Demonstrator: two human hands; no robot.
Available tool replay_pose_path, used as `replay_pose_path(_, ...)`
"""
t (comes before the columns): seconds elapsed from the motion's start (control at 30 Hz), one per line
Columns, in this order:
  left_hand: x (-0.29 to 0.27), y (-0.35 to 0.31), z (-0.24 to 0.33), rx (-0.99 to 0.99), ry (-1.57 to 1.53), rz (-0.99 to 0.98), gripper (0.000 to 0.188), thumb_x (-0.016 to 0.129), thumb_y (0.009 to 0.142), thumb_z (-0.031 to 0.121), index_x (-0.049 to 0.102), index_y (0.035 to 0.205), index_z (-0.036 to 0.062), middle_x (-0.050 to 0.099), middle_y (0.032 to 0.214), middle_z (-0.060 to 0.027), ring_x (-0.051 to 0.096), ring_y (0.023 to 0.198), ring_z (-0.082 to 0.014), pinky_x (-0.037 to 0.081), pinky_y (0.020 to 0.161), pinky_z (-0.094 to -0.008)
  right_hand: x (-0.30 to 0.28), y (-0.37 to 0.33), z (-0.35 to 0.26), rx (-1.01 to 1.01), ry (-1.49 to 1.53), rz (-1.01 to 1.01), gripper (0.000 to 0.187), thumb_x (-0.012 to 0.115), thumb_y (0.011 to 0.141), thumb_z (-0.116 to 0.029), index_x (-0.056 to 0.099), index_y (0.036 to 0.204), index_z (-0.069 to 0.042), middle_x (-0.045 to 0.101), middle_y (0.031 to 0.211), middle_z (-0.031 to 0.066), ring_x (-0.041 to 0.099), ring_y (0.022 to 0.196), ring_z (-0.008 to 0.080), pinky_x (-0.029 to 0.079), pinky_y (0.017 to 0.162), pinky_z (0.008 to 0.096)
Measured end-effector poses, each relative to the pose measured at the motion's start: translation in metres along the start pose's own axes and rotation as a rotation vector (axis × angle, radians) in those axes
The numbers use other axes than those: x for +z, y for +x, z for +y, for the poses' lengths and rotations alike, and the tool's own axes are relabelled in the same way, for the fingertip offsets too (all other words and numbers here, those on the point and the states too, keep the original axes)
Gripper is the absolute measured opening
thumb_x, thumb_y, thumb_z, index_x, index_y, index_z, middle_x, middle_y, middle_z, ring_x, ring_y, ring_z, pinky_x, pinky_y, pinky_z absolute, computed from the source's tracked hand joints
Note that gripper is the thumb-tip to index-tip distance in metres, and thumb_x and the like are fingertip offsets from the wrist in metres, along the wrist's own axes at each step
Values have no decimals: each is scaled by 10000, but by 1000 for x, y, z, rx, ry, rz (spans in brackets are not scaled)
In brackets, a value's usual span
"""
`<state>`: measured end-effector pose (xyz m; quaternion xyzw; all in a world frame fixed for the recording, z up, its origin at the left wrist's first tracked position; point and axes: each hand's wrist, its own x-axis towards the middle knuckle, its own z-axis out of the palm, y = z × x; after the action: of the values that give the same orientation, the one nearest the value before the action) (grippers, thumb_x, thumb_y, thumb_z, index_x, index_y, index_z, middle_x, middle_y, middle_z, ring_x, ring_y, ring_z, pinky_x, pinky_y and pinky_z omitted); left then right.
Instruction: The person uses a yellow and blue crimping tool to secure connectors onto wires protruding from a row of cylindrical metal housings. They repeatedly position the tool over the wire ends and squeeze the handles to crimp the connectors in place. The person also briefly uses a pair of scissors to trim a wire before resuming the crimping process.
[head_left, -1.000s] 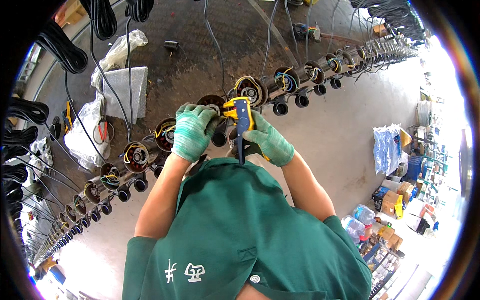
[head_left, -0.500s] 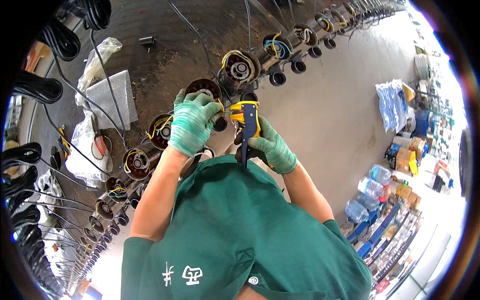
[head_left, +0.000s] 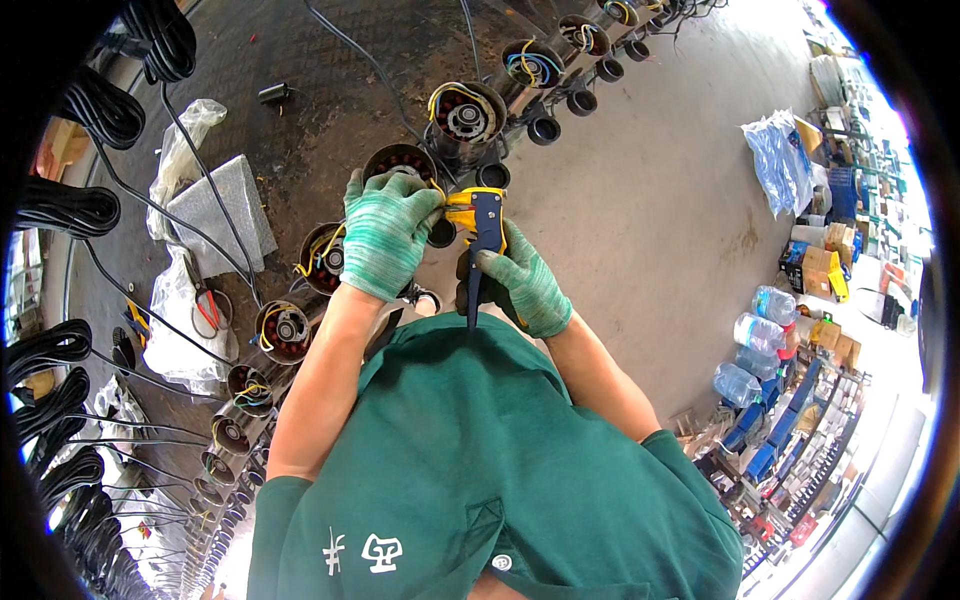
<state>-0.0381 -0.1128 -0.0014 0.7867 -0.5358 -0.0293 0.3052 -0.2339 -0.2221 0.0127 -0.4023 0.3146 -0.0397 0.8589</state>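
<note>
Both my hands wear green striped work gloves. My right hand (head_left: 530, 284) is closed round the handles of a yellow and dark-blue wire stripper (head_left: 487, 217), held upright with its jaws pointing left. Those jaws meet the end of a yellow wire (head_left: 438, 187) beside my left fingertips. My left hand (head_left: 386, 232) pinches at that wire, its fingers bent over the near rim of an open metal motor housing (head_left: 402, 158). Part of the housing and the wire's grip point are hidden by the glove. Another motor housing (head_left: 466, 115), with copper windings and loose wires, stands just beyond.
Similar housings run in a long row along the dark bench (head_left: 300, 140). Black cable bundles (head_left: 66, 206) hang at the left. Red-handled scissors (head_left: 207, 308) lie on plastic bags, near bubble wrap (head_left: 228, 215). Water bottles (head_left: 760, 334) and boxes stand across the floor at right.
The wire stripper has moved left to my left hand, and its jaws now meet the yellow wire. My left hand stays at the same housing. The whole view has shifted slightly.
</note>
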Motion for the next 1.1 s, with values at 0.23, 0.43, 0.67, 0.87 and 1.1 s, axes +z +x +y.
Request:
replay_pose_path(0.23, 0, 0, 0, -2, 37, -23, 180, 758, 878, 181, 792, 1052, 208, 714, 1102, -15, 632, 1154, -309, 323, 1160, -616, -5, 6, 2, -22, -58, 8, 594, 658, 996, -249, 385, 1491, -66, 658, 1003, 116, 693, 742, 209, 624, 664, 372)
replay_pose_path(0.43, 4, 0, -1, -22, 37, -4, 168, 745, 892, 186, 787, 1054, 203, 713, 1111, -24, 631, 1157, -314, 320, 1164, -615, -10, 10, -1, -27, 31, -6, 560, 659, 954, -234, 422, 1431, -63, 650, 1002, 127, 702, 777, 246, 626, 689, 385)
replay_pose_path(0.67, -2, 2, 1, -65, -36, -4, 439, 775, 810, 151, 685, 1237, 106, 712, 1151, -118, 624, 1132, -379, 395, 1122, -543, -24, 7, -13, -96, 165, 66, 548, 684, 922, -218, 466, 1401, -65, 665, 1077, 150, 728, 904, 345, 620, 842, 491)
replay_pose_path(0.87, -23, 22, 9, -77, -67, -167, 511, 705, 834, 115, 669, 1343, 129, 724, 1177, -135, 629, 1143, -389, 438, 1091, -513, -23, 8, -23, -101, 99, 63, 580, 677, 934, -209, 443, 1443, -56, 674, 1098, 159, 734, 925, 346, 626, 866, 489)
replay_pose_path(1.1, -26, 30, -3, -4, 35, -258, 407, 638, 836, 43, 736, 1226, 109, 727, 1189, -140, 629, 1162, -381, 428, 1112, -504, -21, 12, -20, -72, 19, 72, 595, 677, 945, -209, 420, 1458, -53, 676, 1118, 168, 738, 939, 322, 638, 840, 484)
